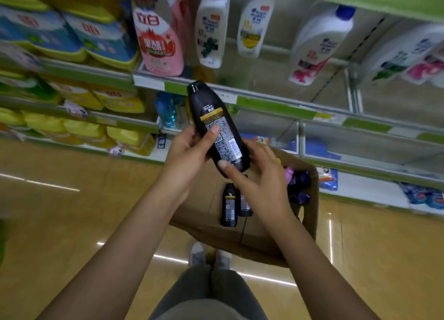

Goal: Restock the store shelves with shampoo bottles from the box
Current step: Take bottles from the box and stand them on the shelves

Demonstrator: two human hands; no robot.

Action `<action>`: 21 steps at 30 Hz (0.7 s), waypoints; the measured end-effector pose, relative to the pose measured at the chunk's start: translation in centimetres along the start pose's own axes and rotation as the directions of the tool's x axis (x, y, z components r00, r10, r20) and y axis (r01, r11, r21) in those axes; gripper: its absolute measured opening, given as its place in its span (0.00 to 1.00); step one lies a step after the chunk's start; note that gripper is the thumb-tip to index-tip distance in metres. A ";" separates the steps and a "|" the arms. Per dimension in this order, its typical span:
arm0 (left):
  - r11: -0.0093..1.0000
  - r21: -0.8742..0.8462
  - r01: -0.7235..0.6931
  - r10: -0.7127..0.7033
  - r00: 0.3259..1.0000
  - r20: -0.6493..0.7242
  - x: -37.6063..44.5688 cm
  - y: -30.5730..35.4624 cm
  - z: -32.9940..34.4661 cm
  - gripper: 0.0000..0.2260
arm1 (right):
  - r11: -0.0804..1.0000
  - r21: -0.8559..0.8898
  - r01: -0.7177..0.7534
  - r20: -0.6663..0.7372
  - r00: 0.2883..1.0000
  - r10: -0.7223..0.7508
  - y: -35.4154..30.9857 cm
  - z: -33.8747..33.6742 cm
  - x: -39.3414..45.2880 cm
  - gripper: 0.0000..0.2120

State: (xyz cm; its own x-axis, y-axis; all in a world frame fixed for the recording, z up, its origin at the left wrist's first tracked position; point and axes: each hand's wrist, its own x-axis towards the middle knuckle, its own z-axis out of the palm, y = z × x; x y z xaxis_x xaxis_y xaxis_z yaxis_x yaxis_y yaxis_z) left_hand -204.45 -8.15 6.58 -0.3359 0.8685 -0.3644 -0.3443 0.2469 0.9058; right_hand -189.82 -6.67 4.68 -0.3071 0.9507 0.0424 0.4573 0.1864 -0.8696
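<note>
I hold one black shampoo bottle [217,125] upright in front of me, cap up, its back label facing me. My left hand [189,149] grips its left side with the thumb across the label. My right hand [254,175] grips the bottle's base, thumb on the front. Below them an open cardboard box [310,214] sits on the floor, with two more black bottles [230,204] lying in it and dark purple bottles [299,187] at its right side.
Green-edged store shelves [276,103] run ahead. White shampoo bottles [211,28] and a pink bottle [158,38] stand on the upper shelf. Yellow and blue detergent packs [72,38] fill the left shelves. My feet [210,254] stand on a tan floor behind the box.
</note>
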 end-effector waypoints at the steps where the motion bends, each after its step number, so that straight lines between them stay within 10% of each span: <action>1: 1.000 0.015 -0.006 0.006 1.000 0.018 -0.3 0.9 -0.1 0.12 | 1.000 0.028 -0.013 -0.002 1.000 0.013 -0.6 -0.8 0.2 0.23; 6: 0.997 0.067 -0.041 0.029 0.986 0.162 -2.1 4.8 -0.3 0.14 | 0.952 0.285 -0.108 -0.020 0.993 0.118 -4.2 -5.1 3.9 0.13; 14: 0.962 0.233 -0.142 0.053 0.934 0.353 -4.6 8.2 0.9 0.12 | 0.871 0.463 -0.162 0.351 0.936 -0.012 -11.0 -8.6 8.1 0.17; 21: 0.979 0.175 -0.106 0.033 0.925 0.379 -5.9 9.9 1.4 0.14 | 0.815 0.559 -0.153 0.254 0.967 0.006 -13.8 -10.2 8.0 0.15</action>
State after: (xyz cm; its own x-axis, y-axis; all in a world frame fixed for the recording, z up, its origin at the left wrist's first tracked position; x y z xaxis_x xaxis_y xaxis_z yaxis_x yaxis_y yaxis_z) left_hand -204.67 -10.20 18.00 0.0101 0.9742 -0.2256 -0.1480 0.2246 0.9632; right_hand -190.06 0.94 22.07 -0.5063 0.8576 -0.0898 -0.0476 -0.1317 -0.9901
